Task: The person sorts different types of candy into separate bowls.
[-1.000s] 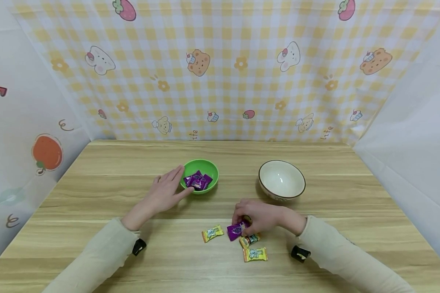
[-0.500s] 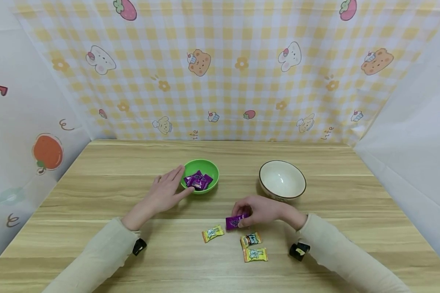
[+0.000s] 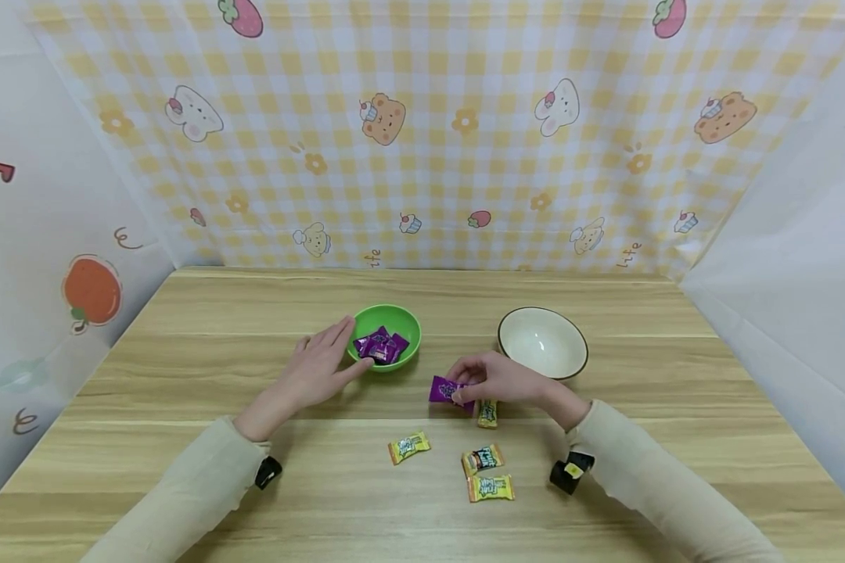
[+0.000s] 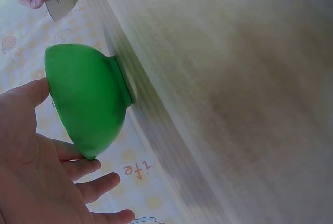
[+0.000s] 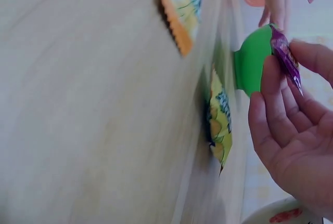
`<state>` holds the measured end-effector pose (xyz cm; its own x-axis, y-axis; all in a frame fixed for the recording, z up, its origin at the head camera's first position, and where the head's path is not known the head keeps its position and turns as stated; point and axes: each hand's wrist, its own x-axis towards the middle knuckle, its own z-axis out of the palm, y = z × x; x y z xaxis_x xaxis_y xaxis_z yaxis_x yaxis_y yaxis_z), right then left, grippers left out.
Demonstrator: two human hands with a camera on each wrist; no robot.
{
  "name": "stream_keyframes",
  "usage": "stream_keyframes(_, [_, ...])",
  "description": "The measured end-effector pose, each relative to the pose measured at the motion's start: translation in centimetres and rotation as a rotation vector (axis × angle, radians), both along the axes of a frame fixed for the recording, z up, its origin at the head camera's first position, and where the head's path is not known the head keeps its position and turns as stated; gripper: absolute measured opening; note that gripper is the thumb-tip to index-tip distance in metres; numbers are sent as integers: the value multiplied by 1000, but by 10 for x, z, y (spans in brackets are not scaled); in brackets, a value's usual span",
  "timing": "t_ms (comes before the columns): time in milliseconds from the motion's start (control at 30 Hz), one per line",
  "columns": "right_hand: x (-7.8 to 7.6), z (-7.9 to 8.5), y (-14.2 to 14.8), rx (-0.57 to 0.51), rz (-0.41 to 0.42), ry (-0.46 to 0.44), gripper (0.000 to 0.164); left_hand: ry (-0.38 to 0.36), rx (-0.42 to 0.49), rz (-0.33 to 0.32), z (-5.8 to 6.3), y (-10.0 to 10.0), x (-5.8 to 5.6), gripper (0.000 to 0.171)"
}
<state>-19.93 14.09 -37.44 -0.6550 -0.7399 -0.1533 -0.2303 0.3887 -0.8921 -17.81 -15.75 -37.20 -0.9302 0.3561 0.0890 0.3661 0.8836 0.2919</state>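
A green bowl (image 3: 383,315) holds several purple-wrapped candies (image 3: 380,349). My left hand (image 3: 313,371) rests its outstretched fingertips and thumb on the bowl's rim; the left wrist view shows thumb and fingers touching the bowl (image 4: 86,96) at separate spots. Between thumb and fingers of my right hand (image 3: 507,381) a purple-wrapped candy (image 3: 444,390) is pinched above the table. The right wrist view shows this candy (image 5: 285,57) lifted, with the green bowl behind it. A yellow-wrapped candy (image 3: 488,414) lies just below the right hand.
A white bowl with a dark rim (image 3: 544,344) stands right behind the right hand. Nearer on the wooden table (image 3: 310,500) lie more yellow candies: one at left (image 3: 409,447), one in the middle (image 3: 483,460), one in front (image 3: 490,488). A checked cloth (image 3: 429,188) hangs behind.
My right hand has picked the purple candy up off the yellow ones and carried it away from me, uncovering another yellow candy. The left hand has stayed at the green bowl.
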Motion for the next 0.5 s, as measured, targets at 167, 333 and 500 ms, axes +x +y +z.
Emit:
stream_keyframes(167, [-3, 4, -4, -15, -124, -50, 27, -6, 0, 0, 0, 0, 0, 78])
stream_keyframes(333, [-5, 9, -10, -46, -242, -103, 30, -7, 0, 1, 1, 0, 0, 78])
stream_keyframes(500, [-7, 14, -17, -91, -326, -144, 31, -12, 2, 1, 1, 0, 1, 77])
